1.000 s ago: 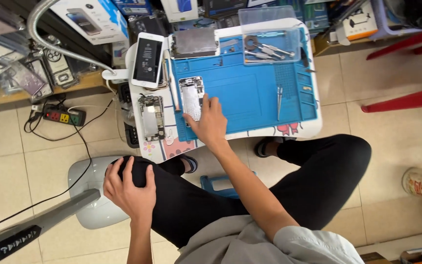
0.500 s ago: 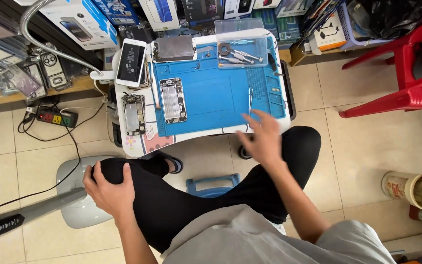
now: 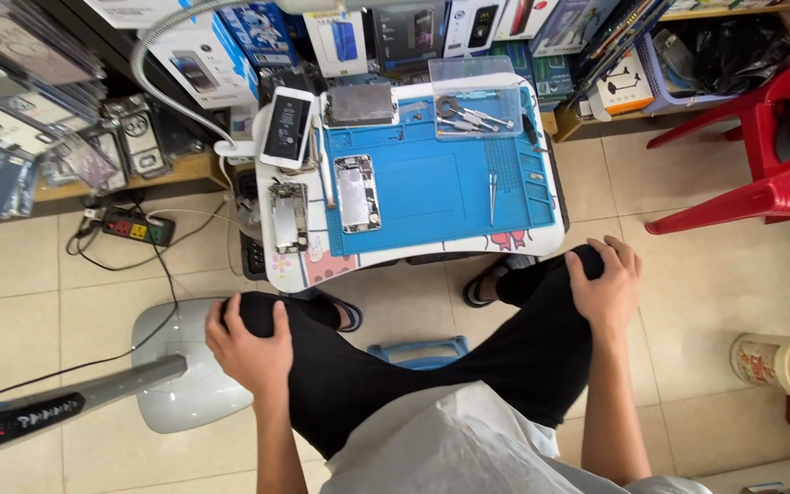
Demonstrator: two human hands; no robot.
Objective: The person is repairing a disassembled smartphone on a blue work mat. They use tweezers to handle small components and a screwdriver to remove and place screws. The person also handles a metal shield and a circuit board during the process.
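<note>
Both hands lie palm-down, fingers loosely curled, holding nothing: the left hand [image 3: 250, 346] cups the left knee [image 3: 247, 311], the right hand [image 3: 607, 285] the right knee [image 3: 571, 265].

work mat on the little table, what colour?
Blue work mat, with an opened phone lying on it; head view.

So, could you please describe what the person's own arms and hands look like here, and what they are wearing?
Both forearms are bare, with no sleeves reaching them. The left hand and right hand wear no gloves, and no rings, watch or wristband can be made out. The person wears black trousers and a light grey top.
</note>
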